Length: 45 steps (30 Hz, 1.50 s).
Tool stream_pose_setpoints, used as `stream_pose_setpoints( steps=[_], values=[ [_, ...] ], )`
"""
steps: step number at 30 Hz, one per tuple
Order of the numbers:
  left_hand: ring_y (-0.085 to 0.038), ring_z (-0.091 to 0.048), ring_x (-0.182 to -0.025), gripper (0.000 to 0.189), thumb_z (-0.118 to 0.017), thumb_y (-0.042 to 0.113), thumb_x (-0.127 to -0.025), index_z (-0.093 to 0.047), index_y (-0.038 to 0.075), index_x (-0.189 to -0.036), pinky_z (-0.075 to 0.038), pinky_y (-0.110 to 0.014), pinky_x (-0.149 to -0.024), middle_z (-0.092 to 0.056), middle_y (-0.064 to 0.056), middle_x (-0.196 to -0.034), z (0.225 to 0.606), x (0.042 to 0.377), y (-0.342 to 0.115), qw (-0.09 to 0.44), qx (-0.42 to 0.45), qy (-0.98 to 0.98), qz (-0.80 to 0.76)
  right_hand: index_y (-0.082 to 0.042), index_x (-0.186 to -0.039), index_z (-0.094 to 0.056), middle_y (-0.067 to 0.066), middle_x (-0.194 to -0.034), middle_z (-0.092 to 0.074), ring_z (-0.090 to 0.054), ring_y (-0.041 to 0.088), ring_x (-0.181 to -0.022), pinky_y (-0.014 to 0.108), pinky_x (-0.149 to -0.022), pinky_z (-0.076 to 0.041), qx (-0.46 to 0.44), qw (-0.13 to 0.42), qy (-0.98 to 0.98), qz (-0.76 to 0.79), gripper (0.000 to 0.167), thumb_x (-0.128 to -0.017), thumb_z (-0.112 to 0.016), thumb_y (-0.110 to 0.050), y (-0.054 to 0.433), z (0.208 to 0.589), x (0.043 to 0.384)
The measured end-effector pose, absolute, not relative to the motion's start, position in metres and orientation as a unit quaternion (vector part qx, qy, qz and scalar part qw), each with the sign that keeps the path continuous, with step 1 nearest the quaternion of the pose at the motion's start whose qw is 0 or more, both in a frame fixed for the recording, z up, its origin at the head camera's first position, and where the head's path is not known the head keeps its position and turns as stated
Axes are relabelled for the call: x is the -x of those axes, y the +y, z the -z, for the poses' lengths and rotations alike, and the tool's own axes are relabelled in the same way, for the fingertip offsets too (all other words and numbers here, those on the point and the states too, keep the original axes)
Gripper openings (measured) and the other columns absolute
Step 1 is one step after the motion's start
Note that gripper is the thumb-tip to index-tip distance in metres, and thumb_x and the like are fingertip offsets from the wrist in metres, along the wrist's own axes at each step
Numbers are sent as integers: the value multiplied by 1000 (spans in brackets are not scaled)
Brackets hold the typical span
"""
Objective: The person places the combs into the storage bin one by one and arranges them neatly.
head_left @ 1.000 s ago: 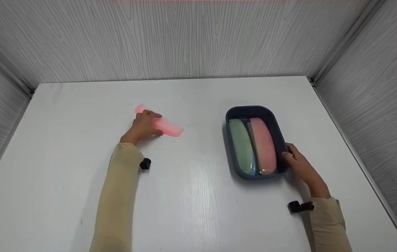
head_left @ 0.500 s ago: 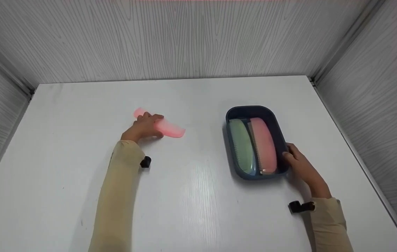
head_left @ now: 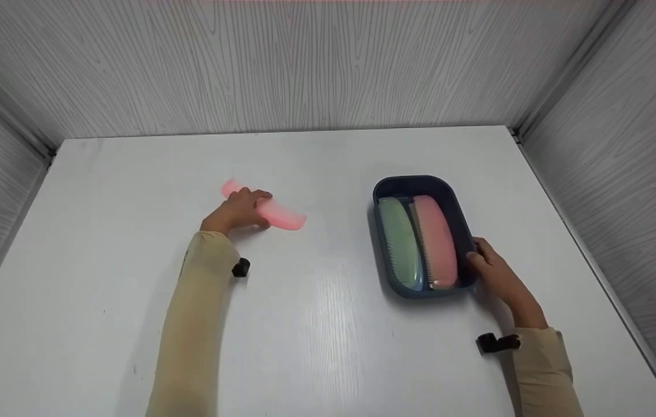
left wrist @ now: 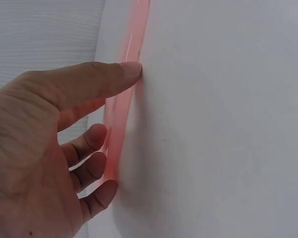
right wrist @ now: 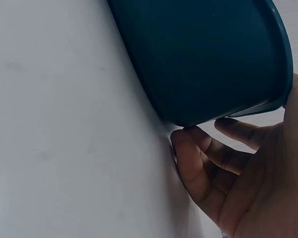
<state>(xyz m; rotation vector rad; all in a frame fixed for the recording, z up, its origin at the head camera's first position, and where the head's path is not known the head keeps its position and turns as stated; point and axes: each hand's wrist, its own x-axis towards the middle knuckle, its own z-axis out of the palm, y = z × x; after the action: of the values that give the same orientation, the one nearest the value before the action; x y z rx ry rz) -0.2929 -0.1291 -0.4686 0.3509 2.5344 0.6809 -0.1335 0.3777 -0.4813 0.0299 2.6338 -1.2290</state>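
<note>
In the head view my left hand (head_left: 236, 211) pinches a translucent pink comb (head_left: 282, 215) at left of centre, thumb on the near side and fingers on the far side. The left wrist view shows the comb (left wrist: 121, 109) edge-on, close over the table, its middle partly behind the thumb. A dark blue rectangular box (head_left: 417, 184) with rounded corners sits to the right. My right hand (head_left: 495, 272) grips its right wall, thumb over the rim and fingers against the outside. Inside lie a green comb (head_left: 402, 243) and a pink comb (head_left: 436, 243), side by side, with a blue edge showing beneath the green one.
Everything lies on a white table (head_left: 316, 324). A grey wood-grain panel (head_left: 328, 69) rises behind its back edge, and another panel (head_left: 623, 145) stands along the right side. Each sleeve carries a small black wrist camera (head_left: 241, 267).
Over the past second my left hand has shifted slightly toward me with the pink comb, which has turned a little. The box and my right hand have stayed in place.
</note>
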Motion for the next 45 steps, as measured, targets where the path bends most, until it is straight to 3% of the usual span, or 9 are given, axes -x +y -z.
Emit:
stream_pose_setpoints(
  steps=[9, 15, 23, 30, 39, 45],
  values=[
    [-33, -39, -119, 67, -66, 13, -86, -39, 15, -147, -34, -54, -106, -44, -20, -132, 461, 294, -129, 256, -139, 928, -231, -5, -146, -29, 28, -147, -36, -37, 38, -126, 55, -107, -26, -13, 112, 899, 424, 51, -101, -34, -29, 378, 483, 133],
    [-39, -29, -127, 66, -71, 18, -83, -45, 11, -144, -25, -56, -108, -38, -23, -141, 461, 297, -129, 214, -161, 947, -177, -5, -145, -30, 27, -145, -37, -38, 37, -124, 53, -105, -27, -9, 109, 897, 429, 49, -102, -34, -28, 378, 484, 134],
    [-43, -20, -142, 69, -68, 20, -85, -39, 10, -147, -15, -66, -110, -27, -16, -157, 461, 300, -129, 235, -192, 942, -144, -3, -146, -29, 27, -149, -33, -35, 37, -131, 55, -110, -24, -12, 113, 895, 431, 51, -102, -34, -27, 378, 482, 133],
    [-40, -36, -123, 64, -76, 30, -80, -51, 12, -136, -20, -61, -103, -43, -17, -141, 460, 297, -125, 217, -166, 953, -132, -5, -147, -27, 26, -148, -35, -38, 36, -127, 53, -107, -27, -8, 119, 896, 428, 51, -103, -32, -28, 377, 481, 133],
    [-40, -40, -119, 67, -74, 47, -78, -50, 9, -127, -14, -64, -103, -52, -19, -125, 463, 288, -132, 213, -136, 960, -122, -5, -147, -28, 26, -148, -36, -38, 36, -127, 54, -106, -28, -4, 118, 901, 417, 50, -103, -32, -28, 377, 480, 135],
    [-37, -49, -112, 65, -73, 47, -79, -52, 11, -129, -24, -60, -104, -56, -18, -122, 461, 285, -130, 182, -158, 966, -91, -4, -146, -29, 27, -147, -37, -39, 37, -127, 55, -107, -28, -10, 114, 904, 413, 51, -102, -33, -29, 377, 481, 133]
  ],
)
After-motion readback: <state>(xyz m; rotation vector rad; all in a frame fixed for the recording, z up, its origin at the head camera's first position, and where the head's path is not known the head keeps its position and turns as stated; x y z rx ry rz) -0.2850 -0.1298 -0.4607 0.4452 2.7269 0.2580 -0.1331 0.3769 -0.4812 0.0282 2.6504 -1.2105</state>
